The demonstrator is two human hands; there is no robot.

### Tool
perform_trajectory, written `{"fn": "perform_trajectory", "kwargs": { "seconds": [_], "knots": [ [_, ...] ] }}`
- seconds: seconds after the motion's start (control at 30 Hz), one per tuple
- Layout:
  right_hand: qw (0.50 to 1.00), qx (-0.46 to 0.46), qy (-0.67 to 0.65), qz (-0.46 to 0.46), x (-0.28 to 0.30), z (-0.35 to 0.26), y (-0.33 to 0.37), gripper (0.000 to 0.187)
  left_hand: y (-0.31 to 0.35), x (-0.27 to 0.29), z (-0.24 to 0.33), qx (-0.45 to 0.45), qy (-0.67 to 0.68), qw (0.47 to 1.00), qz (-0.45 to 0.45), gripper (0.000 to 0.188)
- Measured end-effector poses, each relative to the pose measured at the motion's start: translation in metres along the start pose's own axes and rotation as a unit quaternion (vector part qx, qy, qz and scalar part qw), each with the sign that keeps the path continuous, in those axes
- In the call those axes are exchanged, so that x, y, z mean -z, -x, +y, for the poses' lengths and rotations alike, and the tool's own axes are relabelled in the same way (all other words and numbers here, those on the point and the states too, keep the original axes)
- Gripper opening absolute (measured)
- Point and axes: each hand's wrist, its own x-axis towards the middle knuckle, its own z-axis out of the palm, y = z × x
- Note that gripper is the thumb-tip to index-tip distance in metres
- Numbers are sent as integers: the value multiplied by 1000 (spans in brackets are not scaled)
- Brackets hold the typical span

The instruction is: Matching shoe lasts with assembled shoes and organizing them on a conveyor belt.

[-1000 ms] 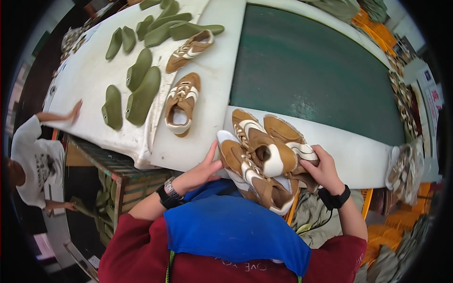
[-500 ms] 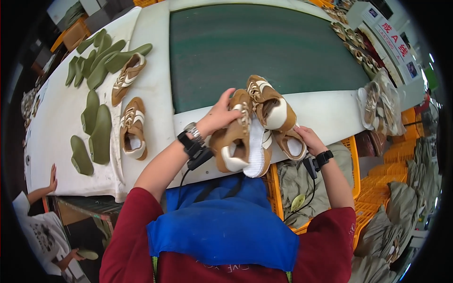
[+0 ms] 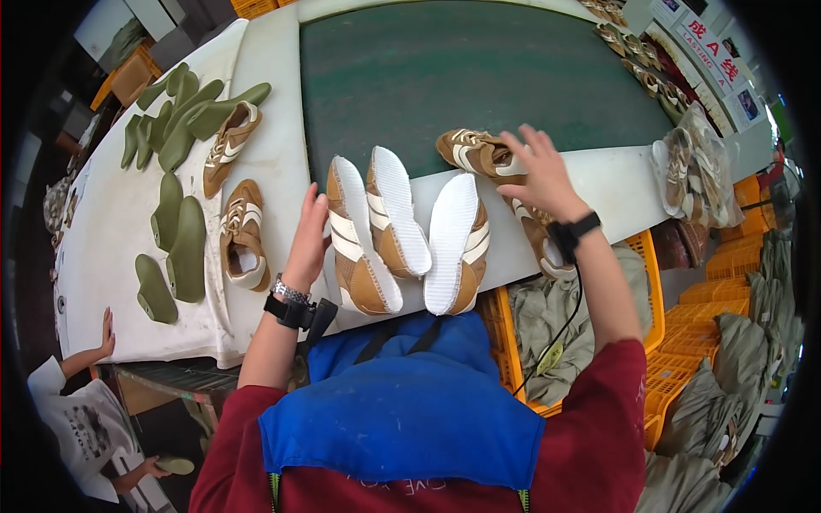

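Three brown sneakers with white stripes lie tipped over in front of me, white ribbed undersides showing: a left sneaker [image 3: 345, 237], a middle sneaker [image 3: 386, 229] and a right sneaker [image 3: 475, 250]. Beside the left sneaker is my left hand [image 3: 310, 238], fingers extended; whether it touches the shoe I cannot tell. My right hand [image 3: 547, 178] hovers with fingers spread over two more sneakers. One, a laced sneaker [image 3: 466, 152], reaches onto the green belt's edge; the other, a lower sneaker [image 3: 536, 229], lies partly hidden beneath my hand and wrist.
Olive shoe lasts [image 3: 186, 250] and two upright sneakers [image 3: 243, 224] occupy the cloth-covered left side. A green belt [image 3: 445, 77] lies ahead. Bagged shoes [image 3: 694, 171] sit at right, above orange crates [image 3: 694, 318]. Another person's hand [image 3: 107, 332] rests at the table's left edge.
Both hands have let go of the sneakers they gripped. The bunched shoes now lie spread apart, three with undersides showing. My left hand moved left; my right hand rose over the right-hand pair.
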Motion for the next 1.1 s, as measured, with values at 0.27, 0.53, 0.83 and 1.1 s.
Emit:
{"fn": "perform_trajectory", "kwargs": {
  "seconds": [0.27,0.53,0.83,1.1],
  "knots": [
    [978,-112,47,-168,-26,13,-20,51,33,30,-29,-7,-129,991,-22,89],
    [967,-168,188,46,94,57,58,38,30,49,14,-58,-152,985,58,72],
    [746,-381,-511,194,86,18,119,27,31,40,15,-186,-490,844,114,74],
    [436,-266,-845,159,75,-23,124,48,36,19,-20,-257,-554,791,-32,69]
  ]
}}
